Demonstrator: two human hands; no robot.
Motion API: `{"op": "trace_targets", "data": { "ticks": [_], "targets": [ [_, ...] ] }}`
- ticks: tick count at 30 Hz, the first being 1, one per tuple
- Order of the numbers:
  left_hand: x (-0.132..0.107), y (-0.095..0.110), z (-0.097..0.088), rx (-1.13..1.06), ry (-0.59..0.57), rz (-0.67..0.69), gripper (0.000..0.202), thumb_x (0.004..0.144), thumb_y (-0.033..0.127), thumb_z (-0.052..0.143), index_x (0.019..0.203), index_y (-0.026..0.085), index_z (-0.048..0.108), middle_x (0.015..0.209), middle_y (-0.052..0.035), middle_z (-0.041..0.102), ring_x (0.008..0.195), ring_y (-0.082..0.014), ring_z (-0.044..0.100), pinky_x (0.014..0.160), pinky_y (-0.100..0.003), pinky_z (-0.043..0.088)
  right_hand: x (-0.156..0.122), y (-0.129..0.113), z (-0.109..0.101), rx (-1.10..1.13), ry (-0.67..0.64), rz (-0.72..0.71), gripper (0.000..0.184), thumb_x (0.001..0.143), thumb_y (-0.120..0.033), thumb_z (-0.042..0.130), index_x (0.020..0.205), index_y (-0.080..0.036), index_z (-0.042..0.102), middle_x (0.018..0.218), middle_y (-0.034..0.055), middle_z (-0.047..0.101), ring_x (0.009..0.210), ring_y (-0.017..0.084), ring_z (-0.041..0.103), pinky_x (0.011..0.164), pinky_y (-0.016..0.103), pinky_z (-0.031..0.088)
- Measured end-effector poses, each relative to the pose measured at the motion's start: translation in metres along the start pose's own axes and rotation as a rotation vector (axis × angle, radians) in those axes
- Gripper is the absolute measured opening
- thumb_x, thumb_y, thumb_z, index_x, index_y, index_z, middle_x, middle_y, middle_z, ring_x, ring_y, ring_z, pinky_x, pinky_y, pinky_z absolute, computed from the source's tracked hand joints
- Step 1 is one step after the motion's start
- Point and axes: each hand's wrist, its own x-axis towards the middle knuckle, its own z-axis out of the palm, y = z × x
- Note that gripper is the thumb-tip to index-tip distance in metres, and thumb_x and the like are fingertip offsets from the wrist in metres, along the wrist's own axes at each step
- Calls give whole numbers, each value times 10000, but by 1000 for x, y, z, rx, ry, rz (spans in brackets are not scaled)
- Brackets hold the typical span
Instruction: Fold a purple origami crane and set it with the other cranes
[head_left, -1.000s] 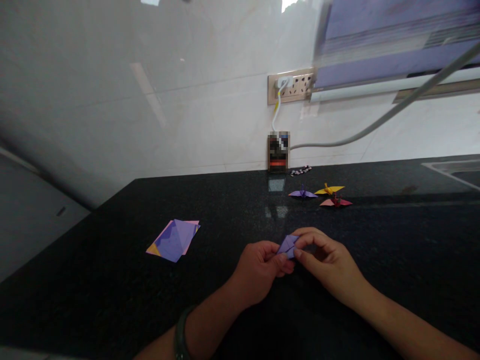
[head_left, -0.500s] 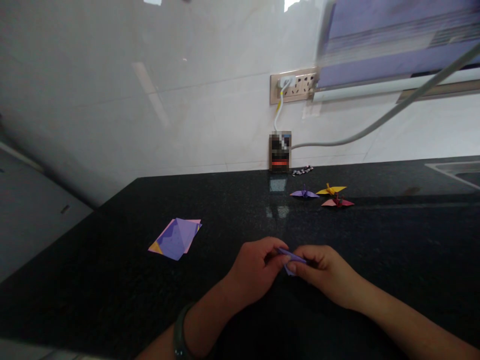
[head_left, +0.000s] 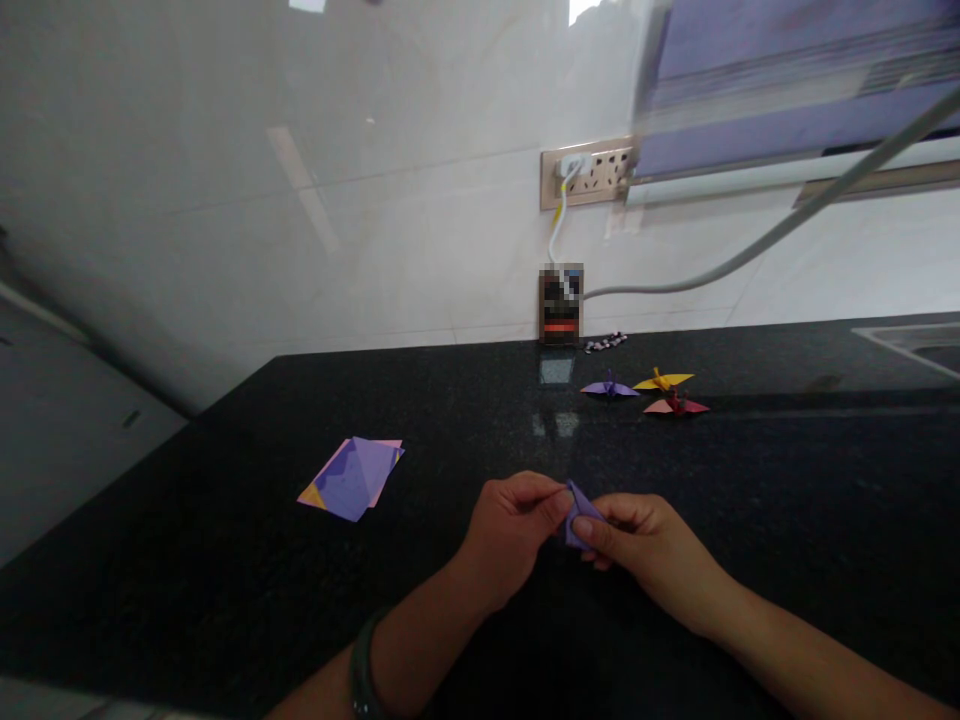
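A small folded piece of purple origami paper is held up between both hands above the dark countertop. My left hand pinches its left edge near the top between thumb and fingers. My right hand grips the right side, with the thumb lying across the front face. The fingers hide part of the paper's outline. Farther back on the counter sit finished paper cranes: a purple crane, a yellow crane and a red crane. A bangle circles my left wrist.
Sheets of purple, pink and yellow paper lie stacked to the left. Against the wall stands a blurred box-like object with a grey cable, beneath a socket panel. A beaded string lies beside it. A sink edge shows at right.
The folded purple paper has turned from nearly edge-on to show more of its face, its tip now pointing up. My left fingers have shifted to its upper left edge.
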Motion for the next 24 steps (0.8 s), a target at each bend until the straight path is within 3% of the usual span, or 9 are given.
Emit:
{"op": "trace_targets", "data": {
  "ticks": [11, 24],
  "targets": [
    [2, -5, -2, 205, 21, 77, 167, 722, 255, 567, 734, 130, 677, 674, -33, 592, 647, -132, 539, 599, -226, 414, 0, 0, 0, -31, -10, 31, 250, 720, -357, 581, 652, -127, 650, 550, 3, 588, 496, 79, 489, 475, 189, 382],
    [0, -4, -3, 246, 3, 35, 166, 720, 255, 553, 706, 127, 659, 654, -32, 602, 613, -127, 542, 556, -214, 414, 1, 6, 1, -53, -59, 22, 278, 739, -378, 552, 647, -133, 646, 540, -3, 567, 501, 87, 477, 487, 201, 370]
  ]
}}
